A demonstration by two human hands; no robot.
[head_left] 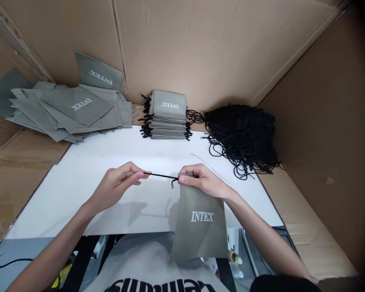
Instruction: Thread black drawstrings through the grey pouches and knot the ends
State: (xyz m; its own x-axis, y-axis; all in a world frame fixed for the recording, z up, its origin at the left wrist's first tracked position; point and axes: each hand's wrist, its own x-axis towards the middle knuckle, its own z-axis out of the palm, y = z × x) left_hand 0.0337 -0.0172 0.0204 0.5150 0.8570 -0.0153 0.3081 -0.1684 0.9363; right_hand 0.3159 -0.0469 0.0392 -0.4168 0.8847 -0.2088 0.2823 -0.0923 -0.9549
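Observation:
Between my two hands a thin black cord (pixel 162 175) is stretched nearly level above the white board. My left hand (pixel 121 182) pinches its left end between thumb and fingers. At the top left corner of a grey INTEX pouch (pixel 200 227), my right hand (pixel 197 178) is closed on the fabric, where the cord comes out. A short loose cord end hangs just beside that corner. The pouch hangs down over the board's front edge, its white lettering upright and facing me.
Flat grey pouches (pixel 76 109) lie in a loose pile at the back left. A neat stack of pouches with black cords (pixel 168 117) stands at back centre, beside a heap of black cords (pixel 243 134). A thin wire tool (pixel 208 165) lies on the white board (pixel 109 150). Cardboard walls surround it.

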